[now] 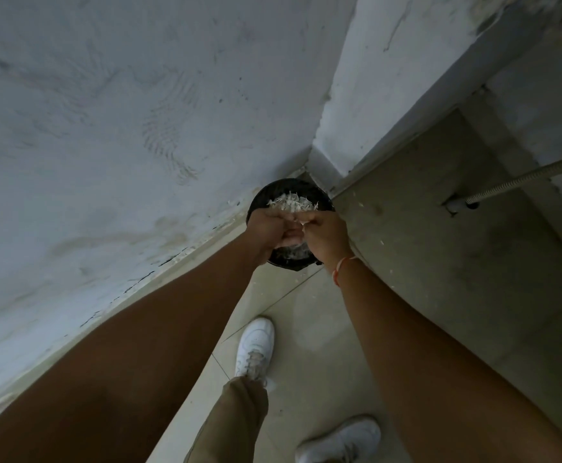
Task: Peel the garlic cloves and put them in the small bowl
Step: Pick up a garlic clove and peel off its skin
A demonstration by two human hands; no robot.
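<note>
Both my hands meet over a round black bin (pixel 274 192) that stands on the floor in a wall corner. A heap of pale garlic peels (pixel 292 202) lies inside it. My left hand (pixel 269 228) curls around a garlic clove (pixel 293 234), of which only a small pale part shows between my fingers. My right hand (pixel 323 232) pinches a bit of white skin at the clove's top. The small bowl is not in view.
A grey wall (pixel 122 128) rises on the left and a concrete counter side (pixel 456 262) on the right. A corrugated hose (pixel 523 177) enters a hole there. My white shoes (pixel 254 345) stand on the tiled floor, with peel scraps near the bin.
</note>
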